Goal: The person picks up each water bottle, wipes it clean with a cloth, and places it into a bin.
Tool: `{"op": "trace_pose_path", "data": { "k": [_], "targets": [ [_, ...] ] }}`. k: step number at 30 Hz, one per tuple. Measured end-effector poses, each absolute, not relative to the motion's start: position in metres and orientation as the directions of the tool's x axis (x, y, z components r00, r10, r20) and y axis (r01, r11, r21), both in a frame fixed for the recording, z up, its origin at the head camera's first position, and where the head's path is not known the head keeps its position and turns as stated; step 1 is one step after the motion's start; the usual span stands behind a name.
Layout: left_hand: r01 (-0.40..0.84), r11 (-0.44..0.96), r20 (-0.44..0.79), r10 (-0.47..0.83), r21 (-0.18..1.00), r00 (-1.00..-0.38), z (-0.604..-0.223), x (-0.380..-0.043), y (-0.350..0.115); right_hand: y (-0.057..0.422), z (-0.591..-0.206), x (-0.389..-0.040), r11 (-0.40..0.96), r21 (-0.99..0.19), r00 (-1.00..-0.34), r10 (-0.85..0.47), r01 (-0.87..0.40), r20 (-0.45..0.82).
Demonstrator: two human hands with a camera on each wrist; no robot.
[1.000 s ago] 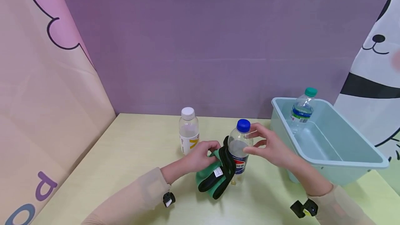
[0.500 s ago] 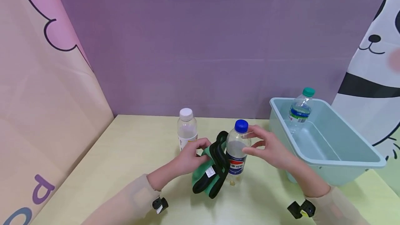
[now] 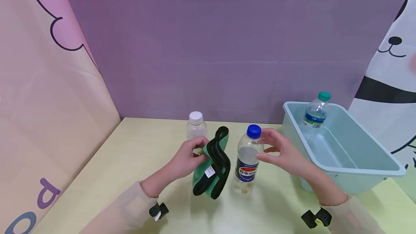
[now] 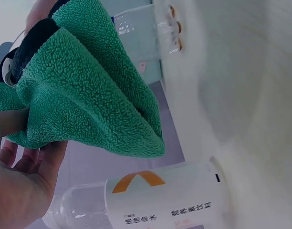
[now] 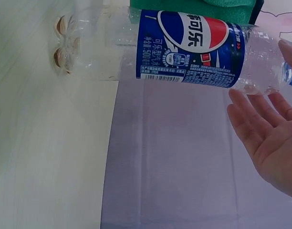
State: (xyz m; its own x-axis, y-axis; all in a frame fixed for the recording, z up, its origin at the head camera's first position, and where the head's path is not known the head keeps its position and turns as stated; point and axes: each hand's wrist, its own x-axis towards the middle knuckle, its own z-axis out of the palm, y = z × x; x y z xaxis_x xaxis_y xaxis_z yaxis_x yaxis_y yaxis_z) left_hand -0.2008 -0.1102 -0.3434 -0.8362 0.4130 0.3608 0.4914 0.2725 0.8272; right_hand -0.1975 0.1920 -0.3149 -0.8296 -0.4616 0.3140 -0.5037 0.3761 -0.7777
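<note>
My left hand (image 3: 186, 158) pinches a folded green terry cloth (image 4: 88, 86) with black edging and a small white tag, held above the table. My right hand (image 3: 281, 152) holds a clear Pepsi bottle (image 3: 247, 169) near its shoulder, thumb on one side and fingers on the other. This bottle stands on the table with its blue cap (image 3: 254, 131) on; brownish drops show at its base in the right wrist view. Behind the left hand stands a clear bottle with a white cap (image 3: 196, 117), its white label (image 4: 155, 195) visible in the left wrist view.
A pale blue plastic tub (image 3: 357, 171) stands at the right of the table (image 3: 152, 136). Inside it leans a clear bottle with a green cap (image 3: 324, 96). A purple cloth backdrop (image 3: 195, 46) hangs behind the table.
My left hand has moved left and slightly up with the green cloth, away from the Pepsi bottle. The cloth no longer overlaps the bottle. My right hand and the bottle have stayed put.
</note>
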Motion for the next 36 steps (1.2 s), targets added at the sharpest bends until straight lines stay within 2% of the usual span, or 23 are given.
{"op": "trace_pose_path", "data": {
  "k": [9,20,31,36],
  "targets": [
    [0.475,0.28,0.358,0.378,0.834,-0.854,-0.337,-0.2,-0.116,0.186,-0.318,-0.193,0.384,-0.781,-0.835,-0.46,-0.493,0.301],
    [0.485,0.255,0.378,0.373,0.836,-0.847,-0.337,-0.201,-0.12,0.171,-0.324,-0.191,0.464,-0.756,-0.882,-0.336,-0.461,0.33],
    [0.489,0.249,0.382,0.377,0.836,-0.844,-0.339,-0.202,-0.121,0.178,-0.323,-0.193,0.415,-0.74,-0.833,-0.418,-0.53,0.363],
    [0.481,0.247,0.378,0.368,0.841,-0.85,-0.338,-0.202,-0.121,0.175,-0.321,-0.188,0.447,-0.744,-0.854,-0.405,-0.496,0.327]
  ]
}}
